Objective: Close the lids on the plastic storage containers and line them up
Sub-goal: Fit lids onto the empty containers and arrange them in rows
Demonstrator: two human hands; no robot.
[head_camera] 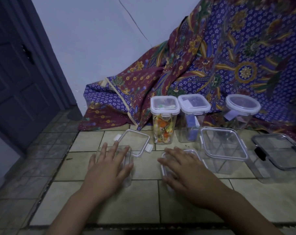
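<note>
- While the left hand (110, 162) lies flat, fingers spread, an empty container (125, 165) sits under it.
- Right hand (183, 167) presses flat, fingers spread, on a lid (192, 152).

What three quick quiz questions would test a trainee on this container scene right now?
1. True or false: the left hand rests on a container with no lid on it.
2. Which holds colourful wrapped sweets? A) the tall square jar B) the round-lidded jar C) the dark-rimmed container
3. Fill in: the loose lid lies on the tiled ____, just behind the left hand.

Key: 1 true; 2 A; 3 floor. The right hand lies flat on a small container's lid; its fingers grip nothing.
</note>
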